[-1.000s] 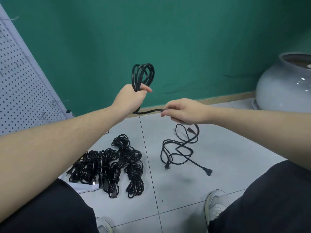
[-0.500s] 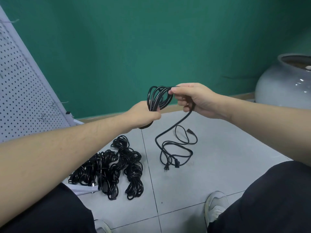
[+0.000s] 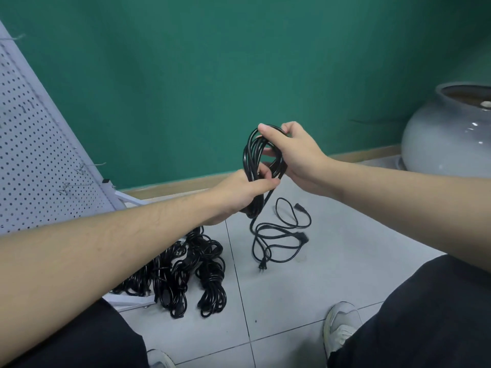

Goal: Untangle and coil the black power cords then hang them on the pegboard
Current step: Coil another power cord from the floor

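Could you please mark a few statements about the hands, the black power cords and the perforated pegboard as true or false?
1. The left hand grips the bottom of the coiled black power cord. True.
2. The right hand hangs idle. False: it holds the coil's top.
3. The cord's uncoiled tail lies on the grey tiled floor. True.
4. The pile of bundled black cords hangs on the white perforated pegboard. False: it lies on the floor.
5. The large grey ceramic pot stands on the left. False: on the right.
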Motion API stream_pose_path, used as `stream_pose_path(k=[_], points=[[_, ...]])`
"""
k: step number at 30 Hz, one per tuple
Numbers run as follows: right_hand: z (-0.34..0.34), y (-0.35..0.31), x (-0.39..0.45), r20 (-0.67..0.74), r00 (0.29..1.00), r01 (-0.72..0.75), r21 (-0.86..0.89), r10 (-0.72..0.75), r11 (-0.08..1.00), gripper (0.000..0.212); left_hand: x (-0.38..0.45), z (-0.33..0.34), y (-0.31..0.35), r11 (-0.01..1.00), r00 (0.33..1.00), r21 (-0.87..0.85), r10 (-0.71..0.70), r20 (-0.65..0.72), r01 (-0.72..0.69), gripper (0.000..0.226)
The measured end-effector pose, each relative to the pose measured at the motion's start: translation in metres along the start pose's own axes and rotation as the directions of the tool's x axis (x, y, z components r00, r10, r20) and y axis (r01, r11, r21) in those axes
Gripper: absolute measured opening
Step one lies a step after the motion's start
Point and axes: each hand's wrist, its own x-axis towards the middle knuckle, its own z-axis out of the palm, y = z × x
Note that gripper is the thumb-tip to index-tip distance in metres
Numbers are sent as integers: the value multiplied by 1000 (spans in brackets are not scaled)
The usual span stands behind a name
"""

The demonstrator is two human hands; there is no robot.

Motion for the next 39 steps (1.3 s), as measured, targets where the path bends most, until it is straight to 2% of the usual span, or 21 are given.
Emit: stream_pose_path(k=[6,9,12,17,20,22,24,26,28,30,32,34,36,39], points=[[12,-2,-2,-44,999,16,-21,-17,1000,37,-1,-6,5,999,999,35,39,-4,-39,33],[12,-9,-5,-37,999,-35,58,37,998,39,-2,-5,8,998,996,-36,55,-67,-58,28],[10,-8,-7,99,981,-176,95,166,980,65,0,-7,8,989,992,-146,14,-123,-32,35],[7,14,-18,408,839,-318,-171,361,933,74,5,-16,12,964,969,-257,0,-248,-66,33],[8,20,-23,489,762,-307,-303,424,902,74,5,-21,16,960,948,-275,-29,-316,-62,17],[11,24,-24,469,785,-217,-403,404,889,59,7,-28,16,963,935,-270,-98,-342,2,31],[12,25,-24,431,850,-10,-561,303,828,35,8,-37,15,985,941,-167,-94,-324,41,27],[8,21,-23,435,879,227,-743,197,629,30,4,-45,16,996,946,12,-82,-313,91,12],[5,15,-22,497,860,409,-809,119,422,30,4,-50,12,986,936,53,-134,-324,160,15],[2,12,-20,547,834,504,-811,78,299,26,5,-50,5,971,941,143,-139,-309,190,17],[1,8,-20,564,822,546,-820,80,170,23,3,-48,4,924,957,322,-121,-264,206,13],[-1,4,-22,573,816,573,-819,77,33,24,-1,-44,6,889,965,397,-154,-211,228,15],[-3,2,-23,585,808,587,-809,74,-20,24,-4,-43,7,882,965,398,-201,-168,253,18],[-7,3,-23,634,769,627,-773,78,94,22,-6,-43,4,896,957,341,-246,-152,285,16]])
